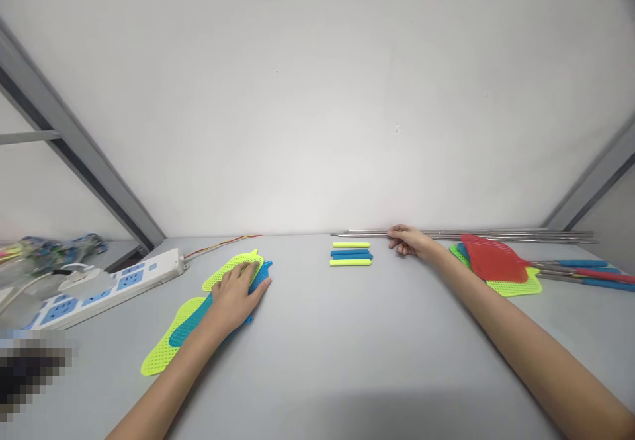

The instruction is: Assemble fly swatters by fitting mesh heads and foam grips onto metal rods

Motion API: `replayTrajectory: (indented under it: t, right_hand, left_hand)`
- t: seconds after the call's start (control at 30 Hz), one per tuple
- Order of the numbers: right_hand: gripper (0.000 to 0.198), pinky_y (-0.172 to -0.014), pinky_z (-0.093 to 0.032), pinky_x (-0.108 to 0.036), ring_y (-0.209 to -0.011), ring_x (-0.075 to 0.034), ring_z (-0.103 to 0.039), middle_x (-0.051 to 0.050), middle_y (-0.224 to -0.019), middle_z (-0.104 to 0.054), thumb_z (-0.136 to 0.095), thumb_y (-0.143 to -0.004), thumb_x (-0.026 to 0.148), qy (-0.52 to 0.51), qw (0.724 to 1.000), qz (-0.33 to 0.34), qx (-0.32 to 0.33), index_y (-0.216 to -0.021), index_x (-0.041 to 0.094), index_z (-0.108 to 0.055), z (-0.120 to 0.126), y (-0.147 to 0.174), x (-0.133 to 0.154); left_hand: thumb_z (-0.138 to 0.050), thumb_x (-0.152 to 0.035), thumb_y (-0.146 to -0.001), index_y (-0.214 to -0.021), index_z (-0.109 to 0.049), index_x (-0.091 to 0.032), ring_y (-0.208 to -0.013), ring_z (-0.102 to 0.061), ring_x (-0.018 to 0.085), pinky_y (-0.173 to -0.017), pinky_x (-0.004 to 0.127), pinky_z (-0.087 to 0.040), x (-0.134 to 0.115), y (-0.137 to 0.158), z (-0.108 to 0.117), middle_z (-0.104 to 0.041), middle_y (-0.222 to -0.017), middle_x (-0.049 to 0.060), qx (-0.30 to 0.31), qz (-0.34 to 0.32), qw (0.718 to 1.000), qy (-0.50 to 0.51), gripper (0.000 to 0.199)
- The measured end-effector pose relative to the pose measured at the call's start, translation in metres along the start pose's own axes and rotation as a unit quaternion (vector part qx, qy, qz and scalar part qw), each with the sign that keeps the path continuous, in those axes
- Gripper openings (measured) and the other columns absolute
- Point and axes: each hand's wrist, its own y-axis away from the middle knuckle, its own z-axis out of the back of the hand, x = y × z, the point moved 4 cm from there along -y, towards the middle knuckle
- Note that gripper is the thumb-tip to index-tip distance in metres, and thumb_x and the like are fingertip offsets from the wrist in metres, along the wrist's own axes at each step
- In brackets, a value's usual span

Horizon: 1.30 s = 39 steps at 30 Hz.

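Left hand (237,298) rested loosely spread on yellow-green and blue swatter heads (191,324), right hand (407,239) curled at metal rods (446,235) along the worktop's (317,334) back, its grip unclear, coloured tubes (351,254) lay between.

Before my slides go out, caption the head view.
Left hand on loose flyswatter heads, right hand at metal rods by the wall.

White power strip (129,281), pale wall (317,109).

Loose swatter heads (166,347), handle grips (350,263) and metal rods (526,235) lay sorted near finished fly swatters (496,259) on a gray tabletop (317,341), the look of a small assembly workshop.
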Motion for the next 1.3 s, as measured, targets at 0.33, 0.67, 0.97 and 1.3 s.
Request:
replayTrajectory:
  t: [0.33, 0.67, 0.97, 1.3]
  right_hand:
    - [0.021, -0.028, -0.038, -0.016, -0.034, -0.008, -0.049, -0.004, -0.062, -0.061, -0.058, -0.07, 0.026, 0.026, 0.999, 0.011, 0.027, -0.086, 0.014, -0.05, 0.0046, -0.0045, -0.0022]
    - [0.028, -0.044, -0.05, -0.019, -0.063, -0.016, -0.062, -0.012, -0.085, -0.063, -0.062, -0.066, 0.029, 0.022, 0.999, -0.002, 0.039, -0.087, 0.011, -0.055, 0.0076, -0.005, -0.0031]
    - [0.023, -0.063, -0.053, -0.024, -0.091, -0.02, -0.056, -0.012, -0.107, -0.055, -0.056, -0.072, 0.027, -0.04, 0.997, -0.007, 0.064, -0.089, 0.013, -0.055, 0.0094, 0.0015, 0.0002]
    - [0.018, -0.064, -0.053, -0.027, -0.088, -0.016, -0.057, -0.008, -0.102, -0.058, -0.055, -0.073, 0.027, -0.073, 0.996, 0.043, 0.006, -0.088, 0.017, -0.053, 0.0103, 0.0009, 0.0064]
  left_hand:
    - [-0.029, -0.05, -0.076, -0.111, -0.044, -0.023, -0.103, -0.04, 0.026, -0.083, 0.041, -0.031, 0.0039, -0.0052, 0.003, -0.047, -0.113, 0.006, -0.036, -0.001, 0.999, -0.003, 0.047]
    - [-0.03, -0.051, -0.075, -0.108, -0.047, -0.023, -0.101, -0.042, 0.026, -0.083, 0.039, -0.031, 0.0053, -0.0047, 0.0035, -0.05, -0.11, 0.006, -0.055, 0.004, 0.998, 0.006, 0.046]
    - [-0.03, -0.052, -0.074, -0.107, -0.047, -0.022, -0.101, -0.042, 0.026, -0.082, 0.039, -0.031, 0.0042, -0.0063, 0.0052, -0.049, -0.111, 0.006, -0.052, 0.0, 0.999, -0.002, 0.047]
    - [-0.029, -0.052, -0.074, -0.11, -0.045, -0.022, -0.102, -0.04, 0.029, -0.083, 0.044, -0.03, 0.0035, -0.0094, 0.0052, -0.047, -0.114, 0.007, -0.029, 0.01, 1.0, -0.005, 0.05]
